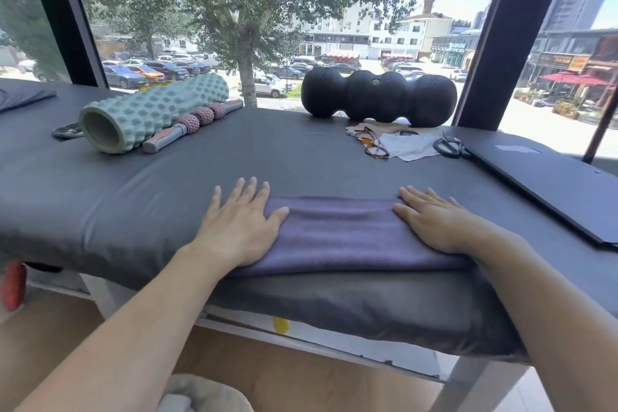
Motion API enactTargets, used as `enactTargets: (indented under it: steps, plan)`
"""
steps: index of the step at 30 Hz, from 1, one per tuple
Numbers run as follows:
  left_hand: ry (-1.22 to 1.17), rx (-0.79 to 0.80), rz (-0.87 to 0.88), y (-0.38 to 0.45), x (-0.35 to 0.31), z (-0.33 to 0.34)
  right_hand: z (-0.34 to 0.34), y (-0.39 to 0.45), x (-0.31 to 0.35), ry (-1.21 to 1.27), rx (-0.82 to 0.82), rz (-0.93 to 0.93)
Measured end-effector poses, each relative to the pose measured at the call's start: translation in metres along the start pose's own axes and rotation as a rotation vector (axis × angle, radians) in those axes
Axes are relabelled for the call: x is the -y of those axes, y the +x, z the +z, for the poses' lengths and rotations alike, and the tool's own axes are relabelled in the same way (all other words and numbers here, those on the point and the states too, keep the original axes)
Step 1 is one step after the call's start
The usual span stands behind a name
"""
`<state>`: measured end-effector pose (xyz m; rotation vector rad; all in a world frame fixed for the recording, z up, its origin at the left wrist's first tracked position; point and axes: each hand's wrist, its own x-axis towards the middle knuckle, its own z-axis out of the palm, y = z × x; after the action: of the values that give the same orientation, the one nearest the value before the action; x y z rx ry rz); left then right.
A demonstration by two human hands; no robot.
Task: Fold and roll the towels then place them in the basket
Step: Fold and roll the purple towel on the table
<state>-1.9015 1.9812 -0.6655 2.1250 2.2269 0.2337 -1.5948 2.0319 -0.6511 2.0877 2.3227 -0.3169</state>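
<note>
Both hands, left hand (pixel 239 227) and right hand (pixel 434 222), press flat with straight fingers on opposite ends of the folded purple towel (pixel 337 237) between them; it looks soft and light, best pinched at an end to roll.

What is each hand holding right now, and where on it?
Nothing is gripped. The left hand and right hand lie flat, fingers straight, pressing on the left and right ends of the folded purple towel.
</note>
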Motion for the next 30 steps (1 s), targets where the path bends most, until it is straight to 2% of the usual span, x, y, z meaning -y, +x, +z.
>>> enactTargets:
  steps: [3, 5, 6, 8, 10, 11, 19, 22, 25, 27, 30]
  plan:
    - [0.073, -0.305, 0.134, -0.004, -0.003, -0.006, -0.01, -0.008, -0.001, -0.04, -0.19, 0.125]
    - [-0.084, -0.432, 0.296, -0.007, -0.01, -0.011, -0.019, -0.015, -0.006, -0.09, -0.297, 0.227]
    - [-0.192, -0.412, 0.352, -0.008, -0.013, -0.012, -0.022, -0.017, -0.008, -0.106, -0.286, 0.262]
    - [-0.257, -0.238, 0.378, -0.012, -0.02, -0.007, -0.024, -0.017, -0.009, -0.088, -0.192, 0.274]
    - [-0.085, -0.037, 0.323, -0.017, -0.026, 0.004, -0.019, -0.015, -0.007, 0.0, -0.121, 0.229]
    - [-0.026, 0.001, 0.294, -0.017, -0.027, 0.008, -0.018, -0.015, -0.005, 0.034, -0.114, 0.203]
    - [-0.057, 0.022, 0.274, -0.019, -0.03, 0.004, -0.024, -0.017, -0.009, 0.155, -0.187, 0.137]
    - [-0.154, 0.007, 0.305, -0.024, -0.035, -0.003, -0.035, -0.021, -0.025, 0.082, -0.259, 0.234]
    - [-0.127, 0.005, 0.317, -0.03, -0.038, -0.004, -0.048, -0.03, -0.043, 0.125, -0.368, 0.356]
    - [-0.125, 0.017, 0.316, -0.03, -0.039, -0.002, -0.055, -0.034, -0.046, 0.228, -0.383, 0.331]
    - [-0.183, 0.036, 0.314, -0.027, -0.036, 0.0, -0.063, -0.041, -0.031, 0.381, -0.446, 0.195]
